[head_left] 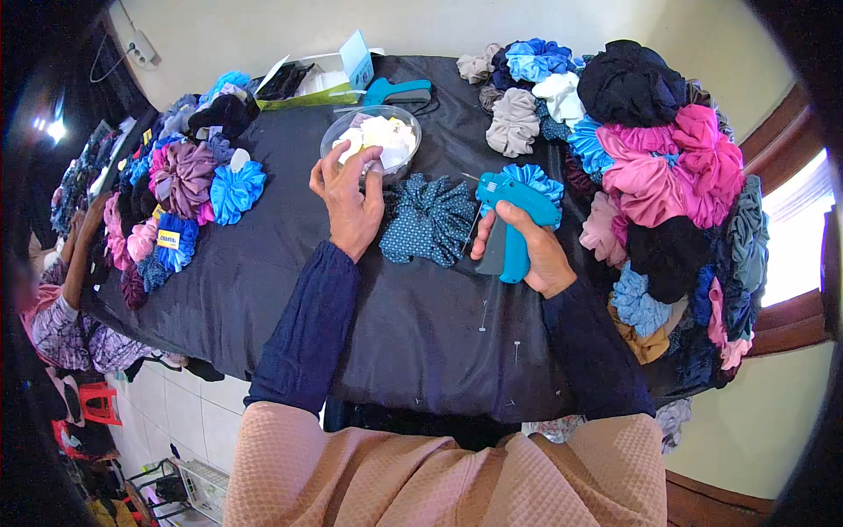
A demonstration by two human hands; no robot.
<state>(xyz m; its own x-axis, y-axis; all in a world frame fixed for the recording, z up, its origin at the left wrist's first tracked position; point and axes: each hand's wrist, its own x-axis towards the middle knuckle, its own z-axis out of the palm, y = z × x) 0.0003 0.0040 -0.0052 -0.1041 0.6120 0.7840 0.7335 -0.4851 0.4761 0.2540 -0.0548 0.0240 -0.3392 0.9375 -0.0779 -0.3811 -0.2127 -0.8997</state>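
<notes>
In my right hand (537,249) is a teal and grey tagging gun (514,241), my fingers wrapped round its handle and its needle pointing left. My left hand (349,198) is at the near rim of a clear round plastic tub (416,140) of small white and yellowish tags (386,133). Its fingers are curved and apart; no tag clearly shows between them. Between my hands lies a dark teal scrunchie (426,220) with small white dots. A shiny blue scrunchie (536,180) sits partly hidden behind the gun.
Scrunchies in many colours are heaped at the right (672,167) and left (189,176) of the black-covered table (386,351). A second teal tagging gun (395,90) lies beside an open box (307,83) at the back. Loose plastic fasteners (482,318) lie nearby. Another person's arm (83,246) reaches in far left.
</notes>
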